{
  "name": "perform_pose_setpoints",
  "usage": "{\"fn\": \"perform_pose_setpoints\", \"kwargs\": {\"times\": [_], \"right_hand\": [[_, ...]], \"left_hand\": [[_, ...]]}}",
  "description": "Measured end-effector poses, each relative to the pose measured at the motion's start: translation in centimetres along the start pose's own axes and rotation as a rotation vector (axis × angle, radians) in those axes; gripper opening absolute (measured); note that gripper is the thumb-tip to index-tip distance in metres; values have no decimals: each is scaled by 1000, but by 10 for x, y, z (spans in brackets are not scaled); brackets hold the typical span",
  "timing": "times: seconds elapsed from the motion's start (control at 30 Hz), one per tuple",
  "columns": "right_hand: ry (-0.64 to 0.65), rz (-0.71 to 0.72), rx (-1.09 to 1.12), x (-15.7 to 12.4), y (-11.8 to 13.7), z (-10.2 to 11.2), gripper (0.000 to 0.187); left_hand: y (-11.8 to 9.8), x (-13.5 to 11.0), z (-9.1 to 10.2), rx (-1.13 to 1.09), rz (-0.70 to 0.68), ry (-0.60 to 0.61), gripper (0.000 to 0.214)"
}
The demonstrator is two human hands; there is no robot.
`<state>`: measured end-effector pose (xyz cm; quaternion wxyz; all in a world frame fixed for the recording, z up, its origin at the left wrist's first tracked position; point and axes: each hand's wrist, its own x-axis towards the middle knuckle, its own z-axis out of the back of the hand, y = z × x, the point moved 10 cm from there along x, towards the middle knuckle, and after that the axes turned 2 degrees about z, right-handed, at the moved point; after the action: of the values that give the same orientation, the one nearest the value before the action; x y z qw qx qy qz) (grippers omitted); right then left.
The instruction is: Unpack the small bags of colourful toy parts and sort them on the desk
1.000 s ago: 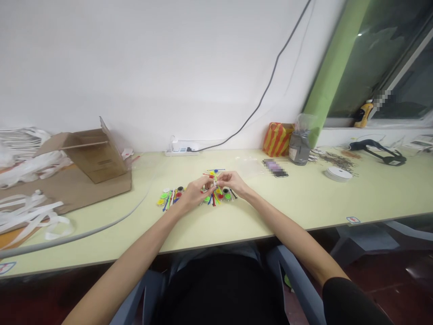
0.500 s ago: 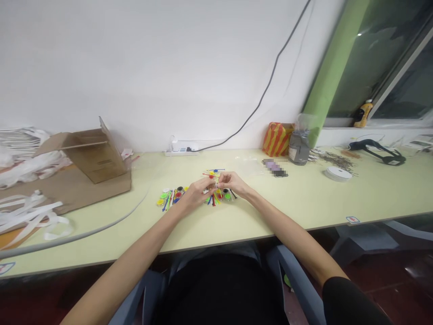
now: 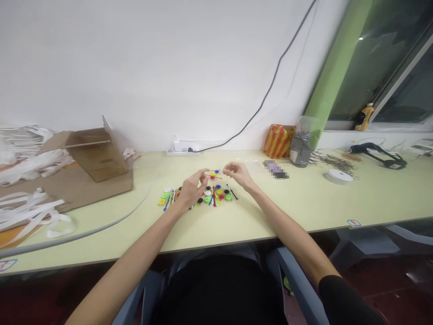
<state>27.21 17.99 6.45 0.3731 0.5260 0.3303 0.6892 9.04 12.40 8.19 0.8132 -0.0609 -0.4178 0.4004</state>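
Above plastic discs (image 3: 219, 191), both hands (image 3: 192, 189) (image 3: 238, 175) hover apart, half-curled.

You can read no text here: the white label (image 3: 293, 155) on the grey canister (image 3: 299, 144), the small sticker (image 3: 353, 222) on the tabletop's (image 3: 304, 203) near edge and the print (image 3: 107, 161) on the cardboard box (image 3: 88, 167) stay too small or blurred.

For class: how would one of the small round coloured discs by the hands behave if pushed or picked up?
The lime-green disc looks like moulded plastic, so probably stiff and light for its size. Lying flat, it would likely slide when pushed, though its round edge could roll if stood up.
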Motion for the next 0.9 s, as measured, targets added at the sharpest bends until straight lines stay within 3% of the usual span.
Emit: {"fn": "perform_pose_setpoints", "kwargs": {"times": [0.1, 0.3, 0.4, 0.73, 0.9], "right_hand": [[56, 15, -234, 14, -3, -9, 25], [406, 70, -684, 32, -15, -79, 10], [492, 29, -838, 40, -31, -93, 8], [318, -22, -952, 57, -43, -56, 15], [208, 20, -761, 39, -30, -25, 13]], "left_hand": [[13, 0, 9, -4, 55, -43, 33], [21, 0, 13, 14, 58, -71, 30], [19, 0, 15, 14, 51, -81, 29], [16, 0, 12, 25, 29, -55, 30], [16, 0, 11, 20, 21, -48, 27]]}}
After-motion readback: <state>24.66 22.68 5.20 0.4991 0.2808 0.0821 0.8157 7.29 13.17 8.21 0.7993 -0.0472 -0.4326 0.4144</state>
